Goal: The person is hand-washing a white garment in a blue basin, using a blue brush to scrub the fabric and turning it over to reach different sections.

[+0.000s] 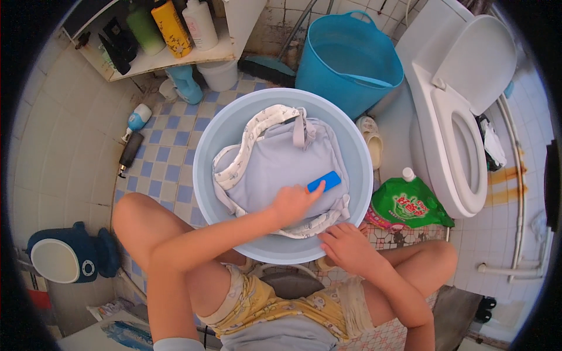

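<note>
A pale blue plastic basin stands on the floor between my knees. A light grey fabric backpack lies in it, its white printed shoulder straps curving along the basin's left and near sides. My left hand is over the backpack, fingers curled and index finger stretched along the top of a blue oblong block. That block rests on the fabric at the right and has an orange edge near the hand; its underside is hidden. My right hand lies on the basin's near right rim, next to a strap end.
Behind the basin stand a blue tub and a broom. To the right are a white toilet, a pair of clogs and a green detergent pouch. Bottles fill a shelf at upper left; a dark blue potty is at left.
</note>
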`<state>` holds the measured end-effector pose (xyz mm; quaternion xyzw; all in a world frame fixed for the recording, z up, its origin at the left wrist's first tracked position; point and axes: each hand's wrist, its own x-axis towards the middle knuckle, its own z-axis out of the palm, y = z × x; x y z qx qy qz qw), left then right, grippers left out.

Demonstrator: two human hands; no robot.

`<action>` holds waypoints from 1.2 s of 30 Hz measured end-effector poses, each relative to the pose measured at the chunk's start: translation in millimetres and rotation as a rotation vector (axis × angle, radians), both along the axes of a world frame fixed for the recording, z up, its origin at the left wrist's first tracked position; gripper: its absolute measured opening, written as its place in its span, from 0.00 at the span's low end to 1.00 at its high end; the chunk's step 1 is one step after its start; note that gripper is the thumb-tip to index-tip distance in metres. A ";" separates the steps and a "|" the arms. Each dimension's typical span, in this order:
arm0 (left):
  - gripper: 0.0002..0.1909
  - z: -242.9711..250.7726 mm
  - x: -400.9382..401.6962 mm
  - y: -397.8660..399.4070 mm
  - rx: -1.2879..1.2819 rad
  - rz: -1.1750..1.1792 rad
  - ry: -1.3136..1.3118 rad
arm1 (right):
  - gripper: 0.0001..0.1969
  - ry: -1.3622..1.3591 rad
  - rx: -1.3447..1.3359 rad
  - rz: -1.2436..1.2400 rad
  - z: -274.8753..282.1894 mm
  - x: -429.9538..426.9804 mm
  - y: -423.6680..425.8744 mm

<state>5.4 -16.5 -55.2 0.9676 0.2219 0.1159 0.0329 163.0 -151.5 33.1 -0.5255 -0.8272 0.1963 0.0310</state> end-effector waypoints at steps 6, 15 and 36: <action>0.14 -13.4 -20.6 62.9 -0.113 0.379 0.053 | 0.11 0.049 0.095 0.003 -3.7 -2.4 -0.9; 0.19 -10.5 -18.9 26.4 0.044 0.272 0.074 | 0.11 0.060 0.104 0.003 -3.7 0.5 -2.4; 0.17 4.9 -38.9 0.4 -0.187 0.180 0.142 | 0.12 0.024 0.111 0.010 -4.0 5.3 -7.7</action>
